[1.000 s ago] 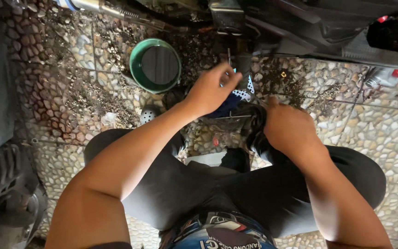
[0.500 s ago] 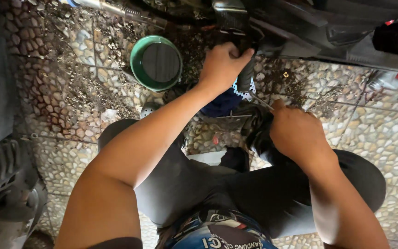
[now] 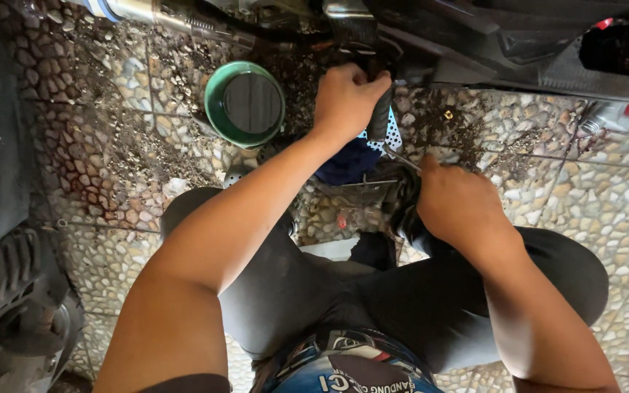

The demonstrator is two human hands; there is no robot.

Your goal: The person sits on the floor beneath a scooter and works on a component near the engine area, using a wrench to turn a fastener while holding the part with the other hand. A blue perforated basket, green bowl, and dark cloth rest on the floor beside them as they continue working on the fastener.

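My left hand (image 3: pixel 345 98) is closed around a dark upright handle (image 3: pixel 381 120) under the black motorcycle body (image 3: pixel 475 44). My right hand (image 3: pixel 456 204) rests lower, fingers curled over a dark greasy part (image 3: pixel 402 193) near my knee; what it grips is mostly hidden. A blue and white cloth (image 3: pixel 354 156) lies on the floor between the hands. I squat with dark-trousered legs (image 3: pixel 402 306) spread over the pebble-patterned tile floor (image 3: pixel 606 211).
A green round bowl (image 3: pixel 245 103) holding dark liquid stands left of my left hand. A chrome pipe (image 3: pixel 154 14) runs along the top. A black tyre and engine part (image 3: pixel 1 291) fills the left edge. Dirt is scattered on the tiles.
My left hand has moved up and away from the cloth to the handle beneath the motorcycle. My right hand has stayed near the dark part.
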